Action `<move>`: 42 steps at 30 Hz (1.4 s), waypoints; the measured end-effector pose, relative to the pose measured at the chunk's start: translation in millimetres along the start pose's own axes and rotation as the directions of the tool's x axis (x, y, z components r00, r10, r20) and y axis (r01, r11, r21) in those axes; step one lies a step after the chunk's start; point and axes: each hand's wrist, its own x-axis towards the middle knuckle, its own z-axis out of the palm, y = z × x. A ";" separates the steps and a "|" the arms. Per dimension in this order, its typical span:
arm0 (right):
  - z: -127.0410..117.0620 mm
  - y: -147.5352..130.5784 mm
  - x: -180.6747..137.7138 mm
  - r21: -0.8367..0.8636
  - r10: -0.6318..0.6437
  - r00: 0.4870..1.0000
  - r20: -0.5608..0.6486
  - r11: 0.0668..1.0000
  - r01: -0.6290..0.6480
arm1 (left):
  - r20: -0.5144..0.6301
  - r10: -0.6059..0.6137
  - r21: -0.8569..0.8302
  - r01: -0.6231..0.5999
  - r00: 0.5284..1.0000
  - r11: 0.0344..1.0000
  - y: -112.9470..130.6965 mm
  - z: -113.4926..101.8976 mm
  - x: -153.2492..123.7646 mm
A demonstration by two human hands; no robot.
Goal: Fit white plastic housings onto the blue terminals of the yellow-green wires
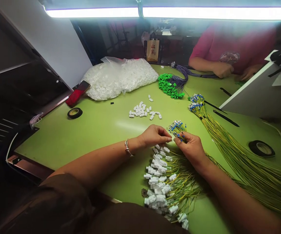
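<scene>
My left hand [153, 135] is pinched on a small white plastic connector [169, 140] just above the green table [94, 130]. My right hand [191, 148] is closed on a bunch of yellow-green wires with blue-tipped terminals [176, 126], its fingertips meeting the left hand's. Below both hands lies a heap of wires fitted with white connectors [159, 182]. A loose scatter of white connectors [144, 111] sits farther out on the table.
A big bundle of yellow-green wires [240, 156] runs along the right. Two tape rolls [74, 112] [261, 148], a clear bag of white connectors [121, 76], a red phone [77, 93] and green connectors on purple wires [171, 86] lie around. Another person in pink [228, 48] works opposite.
</scene>
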 end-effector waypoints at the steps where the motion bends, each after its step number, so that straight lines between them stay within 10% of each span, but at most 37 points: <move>1: -1.6 0.5 0.8 0.046 0.037 0.999 -0.011 0.998 -0.037 | 0.061 0.014 0.095 -0.020 0.998 0.995 1.5 -1.5 -2.2; 5: -5.0 3.0 3.9 0.218 0.159 0.987 -0.019 0.964 -0.151 | 0.367 0.054 0.405 -0.211 0.929 0.890 11.6 -9.9 -6.9; 8: -3.3 1.8 4.3 0.263 0.184 0.983 0.006 0.948 -0.179 | 0.044 0.222 0.639 -0.198 0.974 0.743 15.9 -26.2 3.5; 11: -0.4 -1.0 3.6 0.324 0.227 0.974 -0.003 0.921 -0.214 | -0.323 0.469 0.833 0.012 0.822 0.554 12.1 -48.4 21.3; 22: -0.8 -0.5 1.3 0.162 0.096 0.995 -0.035 0.983 -0.090 | -0.137 0.525 0.932 -0.071 0.840 0.356 -1.9 -57.2 31.5; 25: -1.1 -0.9 1.4 0.102 0.047 0.997 -0.065 0.994 -0.041 | -0.264 0.498 0.769 -0.131 0.826 0.625 0.5 -45.4 26.1; 29: -0.2 -1.9 0.2 0.059 0.023 0.997 -0.078 0.998 -0.018 | -0.295 0.076 0.029 -0.070 0.953 0.997 3.7 -23.7 16.0; 33: 1.3 -3.1 -2.0 0.007 0.001 0.996 -0.087 1.000 0.000 | -0.082 -0.076 -0.382 0.039 0.994 0.923 8.2 -11.5 5.9; 42: 3.4 1.5 -6.0 -0.090 -0.080 0.994 -0.073 0.993 0.073 | 0.042 -0.094 -0.418 0.103 0.995 0.903 10.1 -11.3 1.4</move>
